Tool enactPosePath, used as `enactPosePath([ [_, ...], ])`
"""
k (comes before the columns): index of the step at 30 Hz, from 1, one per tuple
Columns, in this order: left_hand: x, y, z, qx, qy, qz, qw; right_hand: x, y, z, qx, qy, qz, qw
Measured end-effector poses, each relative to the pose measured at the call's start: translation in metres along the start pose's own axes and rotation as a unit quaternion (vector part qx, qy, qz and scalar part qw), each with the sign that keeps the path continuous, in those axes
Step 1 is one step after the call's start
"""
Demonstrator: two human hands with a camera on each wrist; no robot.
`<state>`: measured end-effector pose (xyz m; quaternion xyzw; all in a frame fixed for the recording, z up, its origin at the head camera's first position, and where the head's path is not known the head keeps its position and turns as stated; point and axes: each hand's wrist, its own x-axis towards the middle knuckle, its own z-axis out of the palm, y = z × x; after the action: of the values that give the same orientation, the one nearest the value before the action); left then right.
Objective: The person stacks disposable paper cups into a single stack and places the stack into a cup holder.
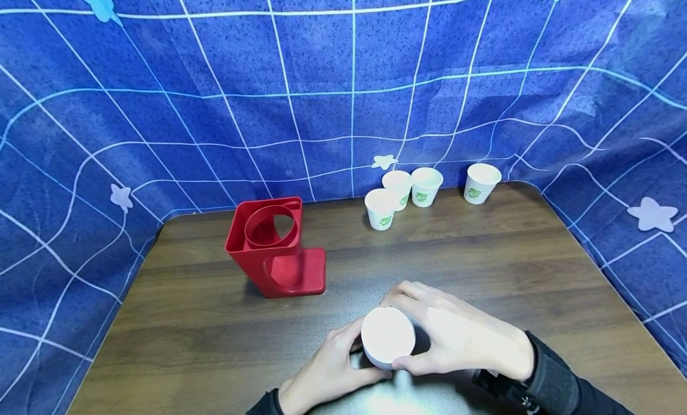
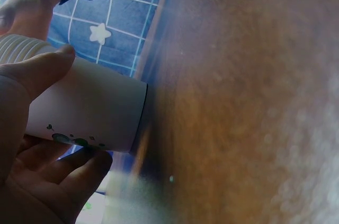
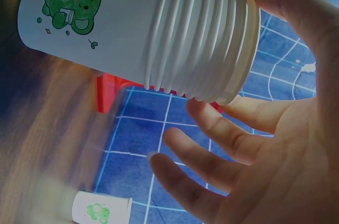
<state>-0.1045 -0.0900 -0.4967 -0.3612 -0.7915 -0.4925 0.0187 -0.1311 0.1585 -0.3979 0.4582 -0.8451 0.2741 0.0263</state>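
Observation:
A stack of nested white paper cups (image 1: 387,336) stands between the two hands near the front of the table. A green bear print (image 3: 73,6) shows on the outer cup, and several layered rims (image 3: 201,38) show at the upper end. The left hand (image 1: 335,364) grips the stack from the left, thumb and fingers around the cup body (image 2: 95,102). From the right, the right hand (image 1: 451,331) holds the rims at the top between thumb and fingers; in the right wrist view its lower fingers (image 3: 201,171) are spread away from the cups.
A red plastic stand (image 1: 297,272) with a round ring in its top stands left of centre. Along the back edge are several single paper cups, among them one in front (image 1: 381,209) and one farther right (image 1: 482,183). Blue patterned cloth (image 1: 322,123) surrounds the wooden table (image 1: 204,343).

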Motion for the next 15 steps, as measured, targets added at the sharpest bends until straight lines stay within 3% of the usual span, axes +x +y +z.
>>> enactPosePath([
  [3,0.000,0.000,0.000,0.010,0.005,0.015,0.9998,0.000,0.000,0.000,-0.001,-0.003,0.004,1.000],
  [9,0.000,0.000,-0.001,-0.001,0.003,0.005,1.0000,0.000,0.003,-0.002,-0.001,-0.012,0.005,1.000],
  [15,0.000,0.000,0.001,-0.002,0.001,-0.008,1.0000,0.000,0.008,-0.010,-0.039,-0.017,0.033,0.999],
])
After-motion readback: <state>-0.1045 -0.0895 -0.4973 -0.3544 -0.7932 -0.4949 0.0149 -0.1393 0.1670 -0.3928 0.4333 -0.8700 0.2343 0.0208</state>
